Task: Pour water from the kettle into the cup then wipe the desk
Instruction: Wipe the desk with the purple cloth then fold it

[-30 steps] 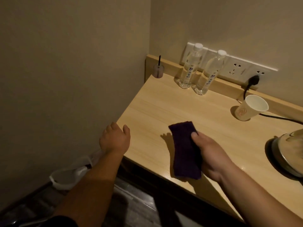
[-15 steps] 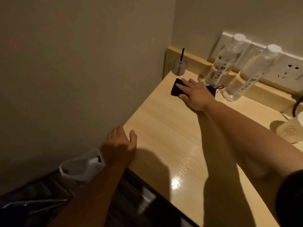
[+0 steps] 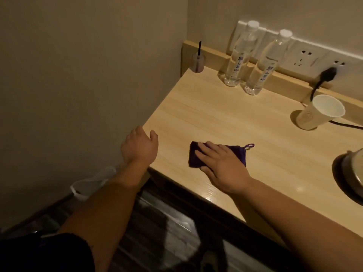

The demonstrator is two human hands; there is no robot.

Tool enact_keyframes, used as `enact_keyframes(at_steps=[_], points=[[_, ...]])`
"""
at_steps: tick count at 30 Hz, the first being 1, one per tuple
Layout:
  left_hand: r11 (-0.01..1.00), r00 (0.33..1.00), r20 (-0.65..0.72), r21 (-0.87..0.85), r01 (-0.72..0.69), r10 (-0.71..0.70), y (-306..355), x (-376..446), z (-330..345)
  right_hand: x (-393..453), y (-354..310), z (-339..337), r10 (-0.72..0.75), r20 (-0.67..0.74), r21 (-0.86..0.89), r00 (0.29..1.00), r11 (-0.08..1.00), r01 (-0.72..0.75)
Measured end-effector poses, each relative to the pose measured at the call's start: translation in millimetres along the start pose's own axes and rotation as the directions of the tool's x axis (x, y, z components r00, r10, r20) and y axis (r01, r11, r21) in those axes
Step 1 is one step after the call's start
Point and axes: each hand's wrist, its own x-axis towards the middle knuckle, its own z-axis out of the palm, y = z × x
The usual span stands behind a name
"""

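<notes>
A dark purple cloth (image 3: 194,158) with a small loop lies flat on the light wooden desk (image 3: 225,118) near its front edge. My right hand (image 3: 220,165) presses flat on top of the cloth, fingers spread and pointing left. My left hand (image 3: 140,147) rests at the desk's front left corner, fingers curled over the edge, holding nothing. A paper cup (image 3: 318,112) stands at the right back of the desk. The metal kettle (image 3: 353,169) is cut off by the right edge of the view.
Two clear water bottles (image 3: 249,61) stand by the back ledge under a wall socket strip (image 3: 306,57) with a black plug and cord. A small jar with a black stick (image 3: 198,62) sits in the back left corner. A white bag (image 3: 92,183) lies on the floor below.
My right hand has dragged the cloth from the back by the bottles toward the desk's front edge. My left hand has stayed at the desk's corner.
</notes>
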Motion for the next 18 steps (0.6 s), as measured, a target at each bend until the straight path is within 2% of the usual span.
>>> enact_keyframes(at_steps=[5, 8, 10, 12, 14, 15, 16, 17, 18], points=[[1.0, 0.999, 0.035, 0.017, -0.015, 0.015, -3, -1, -5, -74, -55, 15, 0.071, 0.024, 0.098, 0.997, 0.993, -0.073], [1.0, 0.996, 0.094, 0.02, -0.012, 0.01, 2, -6, -13, -93, -74, 1, 0.155, 0.012, 0.391, 0.988, 0.909, -0.147], [0.996, 0.992, 0.104, 0.05, -0.079, 0.073, 12, -17, -16, -103, -76, -21, 0.282, 0.073, 0.66, 0.957, 0.706, -0.258], [0.975, 0.972, 0.132, 0.079, -0.206, 0.195, 27, -34, -14, -111, -71, -41, 0.458, 0.173, 0.872, 0.872, 0.34, -0.352], [0.955, 0.946, 0.17, 0.059, -0.29, 0.276, 41, -49, -6, -115, -57, -57, 0.575, 0.279, 0.953, 0.769, -0.064, -0.298], [0.953, 0.94, 0.182, 0.036, -0.3, 0.289, 48, -53, -3, -114, -46, -65, 0.615, 0.304, 0.952, 0.728, -0.203, -0.227], [0.956, 0.939, 0.188, 0.012, -0.295, 0.287, 53, -55, 0, -111, -34, -76, 0.654, 0.312, 0.946, 0.689, -0.281, -0.162], [0.959, 0.941, 0.19, -0.006, -0.283, 0.279, 56, -55, 4, -105, -19, -87, 0.695, 0.297, 0.95, 0.654, -0.286, -0.128], [0.962, 0.945, 0.187, -0.009, -0.273, 0.269, 57, -54, 8, -97, -3, -98, 0.734, 0.259, 0.965, 0.628, -0.226, -0.133]])
